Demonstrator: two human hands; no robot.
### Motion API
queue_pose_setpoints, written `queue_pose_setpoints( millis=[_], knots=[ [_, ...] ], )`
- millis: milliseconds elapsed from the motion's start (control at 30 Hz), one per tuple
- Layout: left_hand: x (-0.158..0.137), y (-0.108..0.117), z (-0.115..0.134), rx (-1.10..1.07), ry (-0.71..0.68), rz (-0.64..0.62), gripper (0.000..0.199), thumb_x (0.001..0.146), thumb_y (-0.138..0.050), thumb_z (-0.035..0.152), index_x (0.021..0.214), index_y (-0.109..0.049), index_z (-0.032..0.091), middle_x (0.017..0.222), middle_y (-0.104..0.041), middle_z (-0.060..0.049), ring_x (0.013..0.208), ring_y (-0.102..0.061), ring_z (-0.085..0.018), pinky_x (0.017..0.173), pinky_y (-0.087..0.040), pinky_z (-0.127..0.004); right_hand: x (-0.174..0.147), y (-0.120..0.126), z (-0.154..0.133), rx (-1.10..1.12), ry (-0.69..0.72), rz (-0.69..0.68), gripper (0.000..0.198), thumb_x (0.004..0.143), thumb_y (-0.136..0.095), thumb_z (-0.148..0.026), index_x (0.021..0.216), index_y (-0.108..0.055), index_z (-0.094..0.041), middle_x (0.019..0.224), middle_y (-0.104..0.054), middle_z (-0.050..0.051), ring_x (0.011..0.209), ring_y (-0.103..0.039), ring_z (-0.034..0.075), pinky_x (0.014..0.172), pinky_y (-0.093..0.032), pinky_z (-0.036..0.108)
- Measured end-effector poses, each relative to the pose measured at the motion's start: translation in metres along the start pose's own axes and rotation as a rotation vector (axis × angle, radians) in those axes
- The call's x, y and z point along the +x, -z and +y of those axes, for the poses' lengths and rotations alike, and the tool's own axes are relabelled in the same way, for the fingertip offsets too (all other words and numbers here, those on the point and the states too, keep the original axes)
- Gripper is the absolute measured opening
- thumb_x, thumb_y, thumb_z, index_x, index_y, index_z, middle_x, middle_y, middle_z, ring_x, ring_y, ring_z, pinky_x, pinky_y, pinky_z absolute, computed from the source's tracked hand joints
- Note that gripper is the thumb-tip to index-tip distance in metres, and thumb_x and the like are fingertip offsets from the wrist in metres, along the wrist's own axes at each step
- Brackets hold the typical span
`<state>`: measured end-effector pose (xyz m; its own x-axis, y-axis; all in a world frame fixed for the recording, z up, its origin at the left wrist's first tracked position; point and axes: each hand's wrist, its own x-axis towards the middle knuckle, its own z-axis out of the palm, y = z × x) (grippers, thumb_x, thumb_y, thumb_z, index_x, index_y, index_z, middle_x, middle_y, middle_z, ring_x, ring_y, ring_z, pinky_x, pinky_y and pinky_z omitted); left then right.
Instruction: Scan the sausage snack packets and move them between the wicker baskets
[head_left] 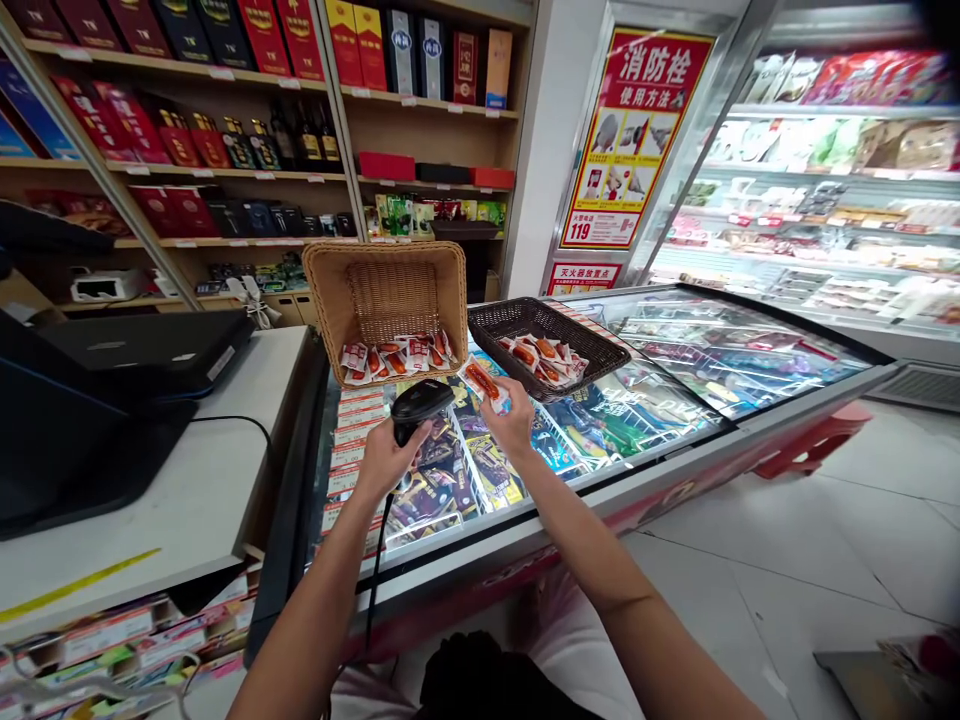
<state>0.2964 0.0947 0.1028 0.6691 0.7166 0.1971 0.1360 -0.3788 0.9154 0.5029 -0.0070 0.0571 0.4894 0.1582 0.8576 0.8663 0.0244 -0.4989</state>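
My left hand (390, 458) is closed around the handle of a black barcode scanner (421, 400), whose cord hangs down past the freezer edge. In my right hand (511, 415) is a wrapped sausage (482, 383), pinched by its clear and white packet. The scanner's head points toward the sausage, with a small gap between them. Behind the scanner a tan wicker basket (390, 300) stands tilted toward me, with several packed sausages (405, 355) along its lower side. Right of it lies a dark brown basket (592, 335) holding more packed sausages (546, 358).
Both baskets rest on a glass-topped chest freezer (637, 440) full of packaged goods. A white counter (150, 470) with a black checkout machine (75, 400) is at the left. Shelves (285, 165) of boxes and bottles stand behind. A red stool (814, 440) is right of the freezer.
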Motion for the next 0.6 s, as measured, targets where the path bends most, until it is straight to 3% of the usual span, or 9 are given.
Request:
queue_pose_setpoints(
  millis=[100,267,333,400,467,600],
  knots=[
    [0.003,0.0,-0.004,-0.013,0.01,0.016,0.051,0.078,-0.069,0.07,0.075,-0.057,0.021,0.054,-0.062,0.0,0.044,-0.06,-0.018,0.045,-0.046,-0.028,0.012,0.005,0.012,-0.068,-0.078,0.073,0.025,0.087,-0.058,-0.026,0.109,-0.067,-0.019,0.106,-0.074,0.01,0.099,-0.07,0.023,0.092,-0.056,0.038],
    [0.01,0.004,-0.009,-0.085,0.098,0.169,0.052,0.074,-0.072,0.07,0.075,-0.058,0.02,0.052,-0.062,0.0,0.043,-0.058,-0.018,0.044,-0.044,-0.027,0.057,0.042,0.06,-0.417,-0.526,0.3,0.033,0.085,-0.058,-0.029,0.112,-0.069,-0.015,0.114,-0.072,0.018,0.106,-0.064,0.032,0.098,-0.048,0.049],
    [0.014,0.01,-0.01,-0.144,0.151,0.281,0.053,0.073,-0.072,0.07,0.079,-0.059,0.019,0.051,-0.06,0.001,0.042,-0.057,-0.017,0.042,-0.043,-0.026,0.071,0.058,0.079,-0.542,-0.621,0.311,0.031,0.085,-0.056,-0.027,0.11,-0.07,-0.016,0.113,-0.073,0.018,0.112,-0.06,0.034,0.101,-0.044,0.052],
    [0.017,0.018,-0.012,-0.154,0.184,0.412,0.053,0.073,-0.072,0.07,0.081,-0.061,0.019,0.051,-0.059,0.001,0.043,-0.057,-0.018,0.042,-0.043,-0.027,0.078,0.065,0.089,-0.597,-0.599,0.258,0.029,0.086,-0.056,-0.027,0.108,-0.071,-0.016,0.11,-0.073,0.017,0.114,-0.057,0.035,0.103,-0.041,0.053],
    [0.02,0.03,-0.016,-0.132,0.204,0.56,0.052,0.074,-0.072,0.068,0.085,-0.063,0.018,0.053,-0.06,0.001,0.044,-0.058,-0.018,0.043,-0.045,-0.028,0.08,0.059,0.088,-0.613,-0.481,0.233,0.028,0.088,-0.054,-0.027,0.107,-0.072,-0.016,0.115,-0.072,0.018,0.12,-0.054,0.035,0.107,-0.037,0.055],
    [0.023,0.048,-0.027,-0.133,0.197,0.748,0.053,0.082,-0.062,0.068,0.095,-0.066,0.016,0.056,-0.059,0.001,0.047,-0.059,-0.018,0.047,-0.048,-0.029,0.076,0.005,0.055,-0.524,-0.171,0.173,0.028,0.094,-0.05,-0.025,0.109,-0.072,-0.018,0.131,-0.066,0.016,0.13,-0.047,0.034,0.114,-0.03,0.057]
  ],
)
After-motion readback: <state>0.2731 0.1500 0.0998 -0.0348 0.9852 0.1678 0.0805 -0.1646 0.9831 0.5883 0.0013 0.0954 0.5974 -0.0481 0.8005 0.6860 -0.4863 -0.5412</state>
